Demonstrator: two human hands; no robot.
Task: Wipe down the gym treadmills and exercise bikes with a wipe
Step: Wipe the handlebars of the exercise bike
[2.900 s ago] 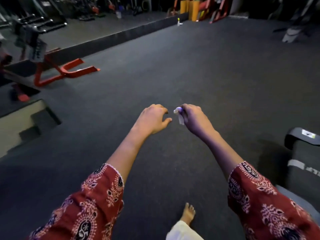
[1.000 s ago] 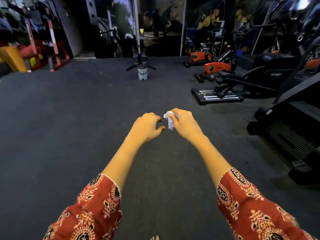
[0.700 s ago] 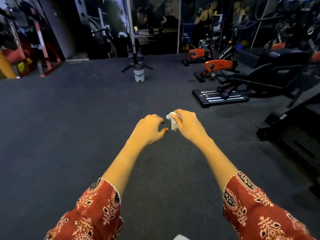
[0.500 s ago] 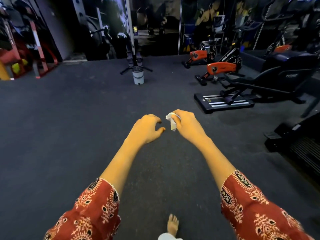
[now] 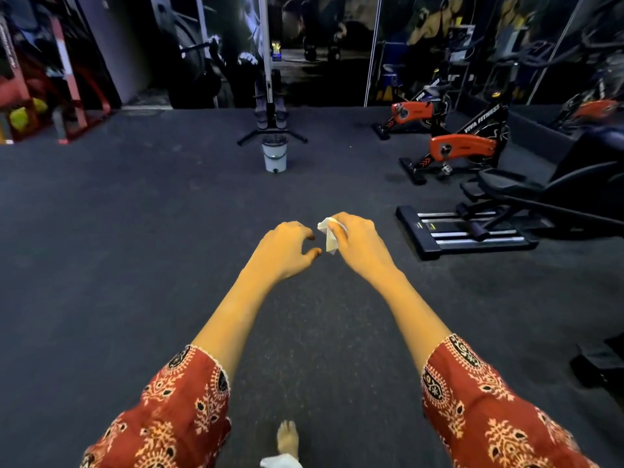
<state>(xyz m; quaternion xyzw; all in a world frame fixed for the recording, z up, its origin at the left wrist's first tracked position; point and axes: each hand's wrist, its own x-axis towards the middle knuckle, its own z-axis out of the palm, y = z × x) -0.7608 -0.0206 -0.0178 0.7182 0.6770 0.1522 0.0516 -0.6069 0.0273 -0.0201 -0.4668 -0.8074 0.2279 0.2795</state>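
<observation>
Now, right hand [image 5: 358,245]: centre of frame, fingers and thumb pinching a small crumpled white wipe [image 5: 329,237], held above the dark speckled rubber floor [image 5: 135,238].
Left hand [image 5: 283,250]: just left of the wipe, not touching it, fingers loosely curled, holding nothing.
Writing: "VIVA FITNESS" in white on the black frame of the orange-and-black exercise bike [image 5: 463,147], upper right; a second like bike [image 5: 412,113] behind it shows "VIVA".
Label: small yellow-marked tag on the black machine's base [image 5: 418,243], right of centre, unreadable.
</observation>
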